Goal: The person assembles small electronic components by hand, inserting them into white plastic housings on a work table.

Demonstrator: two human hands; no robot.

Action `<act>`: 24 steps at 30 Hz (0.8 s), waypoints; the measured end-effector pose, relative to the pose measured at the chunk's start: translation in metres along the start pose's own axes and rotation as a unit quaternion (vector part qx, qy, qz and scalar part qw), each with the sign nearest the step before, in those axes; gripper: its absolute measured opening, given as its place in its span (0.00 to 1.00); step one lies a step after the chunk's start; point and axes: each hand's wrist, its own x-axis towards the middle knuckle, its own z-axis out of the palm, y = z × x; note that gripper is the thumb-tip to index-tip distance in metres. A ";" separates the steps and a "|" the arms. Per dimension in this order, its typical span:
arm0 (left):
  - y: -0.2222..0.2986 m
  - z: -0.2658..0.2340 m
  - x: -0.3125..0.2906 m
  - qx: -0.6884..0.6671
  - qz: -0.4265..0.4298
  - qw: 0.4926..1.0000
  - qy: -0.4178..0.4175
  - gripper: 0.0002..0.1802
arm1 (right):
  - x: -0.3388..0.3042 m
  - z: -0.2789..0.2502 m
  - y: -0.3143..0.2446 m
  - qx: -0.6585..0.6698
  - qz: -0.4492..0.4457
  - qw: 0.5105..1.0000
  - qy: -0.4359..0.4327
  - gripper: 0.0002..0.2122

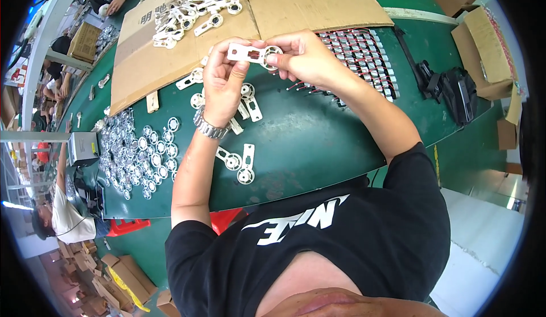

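Between my two hands is a white plastic bracket (240,53) with a flat plate at one end and a spoked ring at the other. My left hand (223,81) pinches the plate end between thumb and fingers. The thumb of my right hand (304,58) presses on the ring end, its fingers curled behind. Below, on the green table (307,146), lie similar white brackets (245,166), and a few more sit partly hidden behind my left wrist.
Silvery ring parts (139,155) are spread at the left. A pile of white brackets (187,18) covers part of a cardboard sheet (318,4) at the back. Rows of small motors (369,61) with red wires lie right. Farther right is a black bag (459,95). Other people sit at left.
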 end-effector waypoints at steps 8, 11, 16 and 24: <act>0.002 -0.005 0.005 -0.074 -0.003 0.997 0.021 0.16 | -0.006 0.001 -0.002 -0.006 -0.067 0.996 -0.065 0.17; 0.002 -0.003 0.004 -0.070 0.010 0.997 0.003 0.16 | -0.005 0.000 0.004 0.004 -0.082 0.996 -0.041 0.17; 0.001 -0.002 0.004 -0.027 0.018 0.999 -0.007 0.16 | -0.002 -0.002 0.006 -0.003 -0.081 0.997 -0.018 0.19; 0.006 -0.007 0.005 -0.060 0.021 0.998 -0.006 0.15 | -0.001 -0.007 0.005 0.090 -0.048 0.992 -0.074 0.19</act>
